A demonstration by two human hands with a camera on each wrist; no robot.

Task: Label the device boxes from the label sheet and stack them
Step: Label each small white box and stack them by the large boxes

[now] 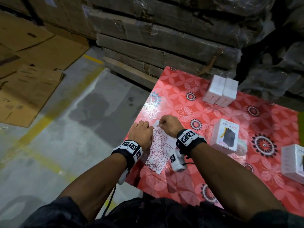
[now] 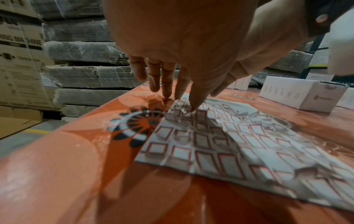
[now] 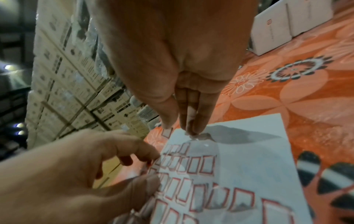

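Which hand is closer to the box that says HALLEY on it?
The right hand. It is at the far end of the label sheet, on the side where the HALLEY box stands. The left hand presses the sheet's other edge, farther from the box.

Head view high, looking down; wrist views close, low; all share label sheet (image 1: 158, 146).

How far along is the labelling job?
Early. Done: nothing clearly; no label shows on any device box, none stacked. In hand: left hand presses the label sheet down; right hand picks at its far end, perhaps a label. Left: labelling, stacking.
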